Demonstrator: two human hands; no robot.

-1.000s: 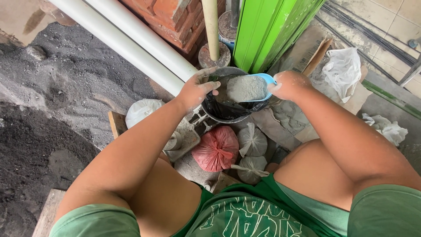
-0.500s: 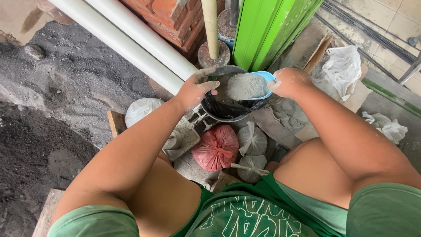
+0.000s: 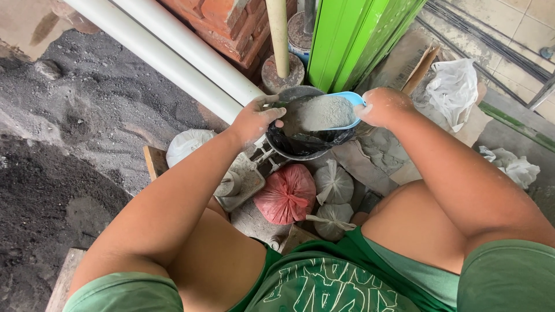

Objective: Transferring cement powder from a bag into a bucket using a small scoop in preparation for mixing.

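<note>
grip: we are clenching the blue scoop (image 3: 350, 101) in our right hand (image 3: 383, 107), heaped with grey powder (image 3: 325, 111) | left hand (image 3: 254, 120) is gripping the black bag (image 3: 300, 141) edge lining the bucket (image 3: 292, 155) | scoop is hovering over the bag mouth | risk: tilting early is likely spilling powder past the rim onto the red bag (image 3: 286, 194); bag edge may be slipping, folding inward.

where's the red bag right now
In the head view the red bag lies on the ground at centre, just below the bucket, with two white bags to its right.
</note>
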